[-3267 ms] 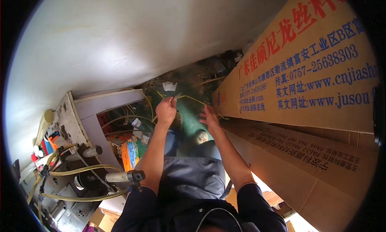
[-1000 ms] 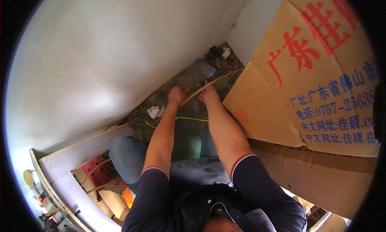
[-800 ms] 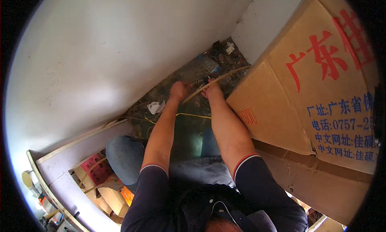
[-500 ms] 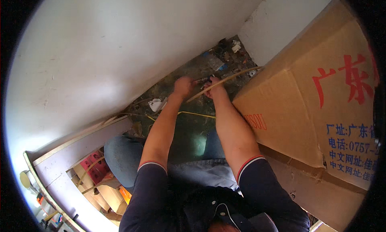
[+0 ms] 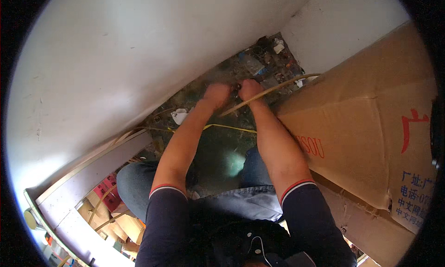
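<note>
Both my arms reach forward to the dark, littered floor (image 5: pixel 218 151) by the wall. My left hand (image 5: pixel 218 94) is closed, its fingers curled in. Close to its right is my right hand (image 5: pixel 251 89), also closed. A small dark object (image 5: pixel 237 87) shows between the two fists; its kind and most of its shape are hidden. A thin tan strip (image 5: pixel 278 86) runs slantwise across my right wrist, from the cardboard box side down to near my left wrist. A yellow strap (image 5: pixel 232 127) lies on the floor between my forearms.
A large cardboard box (image 5: pixel 345 114) stands close at my right arm. A white wall (image 5: pixel 116 58) rises at the left and far side. Crumpled white scrap (image 5: pixel 179 116) and loose litter (image 5: pixel 273 65) lie on the floor. A pale wooden frame (image 5: pixel 65 207) is at the lower left.
My fists have turned more knuckles-up and lie a little closer together around the dark object. The view has shifted slightly, and the box appears farther right and lower.
</note>
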Motion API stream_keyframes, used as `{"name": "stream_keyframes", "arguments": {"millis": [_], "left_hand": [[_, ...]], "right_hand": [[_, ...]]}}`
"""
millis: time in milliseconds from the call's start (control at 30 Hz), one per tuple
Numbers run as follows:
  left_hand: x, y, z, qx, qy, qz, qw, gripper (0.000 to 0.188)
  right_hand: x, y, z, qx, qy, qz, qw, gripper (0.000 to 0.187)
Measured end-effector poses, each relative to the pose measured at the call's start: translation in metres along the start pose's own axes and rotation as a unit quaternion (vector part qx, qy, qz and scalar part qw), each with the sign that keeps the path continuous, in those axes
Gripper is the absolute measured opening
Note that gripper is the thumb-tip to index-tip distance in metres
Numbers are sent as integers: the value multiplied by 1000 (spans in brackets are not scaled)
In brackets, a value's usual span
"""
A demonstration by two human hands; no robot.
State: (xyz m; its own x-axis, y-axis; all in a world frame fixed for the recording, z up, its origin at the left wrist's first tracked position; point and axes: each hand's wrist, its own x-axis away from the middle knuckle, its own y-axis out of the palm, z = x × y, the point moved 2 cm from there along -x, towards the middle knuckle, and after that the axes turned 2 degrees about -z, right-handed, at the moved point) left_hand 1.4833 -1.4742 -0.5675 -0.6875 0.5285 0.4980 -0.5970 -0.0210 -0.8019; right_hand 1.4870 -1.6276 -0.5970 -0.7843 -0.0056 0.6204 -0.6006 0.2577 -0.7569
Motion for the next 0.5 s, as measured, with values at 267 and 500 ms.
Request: {"name": "stream_keyframes", "arguments": {"millis": [267,500], "left_hand": [[-1,-6,2,8,-16,-15,1000,28],[-8,0,-2,18,-10,-5,1000,22]], "right_hand": [[-12,17,3,2,-35,57,998,30],[-19,23,11,7,-47,88,995,30]]}}
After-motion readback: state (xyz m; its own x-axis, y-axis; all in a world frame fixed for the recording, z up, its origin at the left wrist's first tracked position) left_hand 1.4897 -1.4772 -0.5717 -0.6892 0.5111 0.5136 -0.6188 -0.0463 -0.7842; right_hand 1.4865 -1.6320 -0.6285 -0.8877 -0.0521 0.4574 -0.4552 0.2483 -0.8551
